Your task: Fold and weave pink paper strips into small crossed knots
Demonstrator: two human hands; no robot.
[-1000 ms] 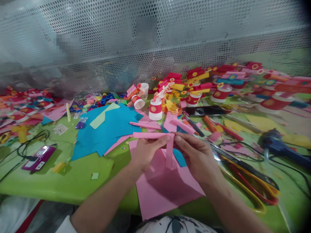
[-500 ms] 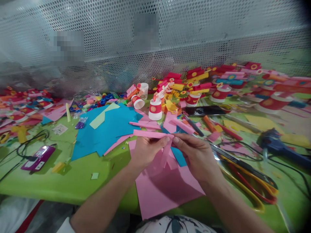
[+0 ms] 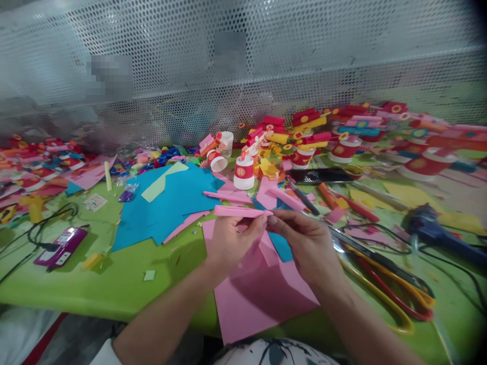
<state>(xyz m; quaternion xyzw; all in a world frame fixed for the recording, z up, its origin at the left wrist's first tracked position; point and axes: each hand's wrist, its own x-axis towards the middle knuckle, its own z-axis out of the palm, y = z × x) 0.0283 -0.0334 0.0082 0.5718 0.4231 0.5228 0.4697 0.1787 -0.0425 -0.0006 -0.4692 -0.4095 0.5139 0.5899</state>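
Note:
Between both hands is a narrow folded pink paper strip, held level above the table. My left hand pinches it from below, thumb on top, with the strip's free end pointing left. At its right end, the thumb and fingertips of my right hand are closed on the paper, close to my left thumb. A large pink sheet lies flat beneath both hands. Beyond the strip stands an upside-down red and white paper cup with a small paper figure on top.
Blue sheets cover the table's left middle. Scissors with yellow and red handles lie at right, near a blue glue gun. A purple device with cables sits at left. Several decorated cups line a perforated metal screen.
The pink flap that hung below the fingers is no longer visible; the strip now looks folded into a narrow band. Both hands stay in nearly the same place.

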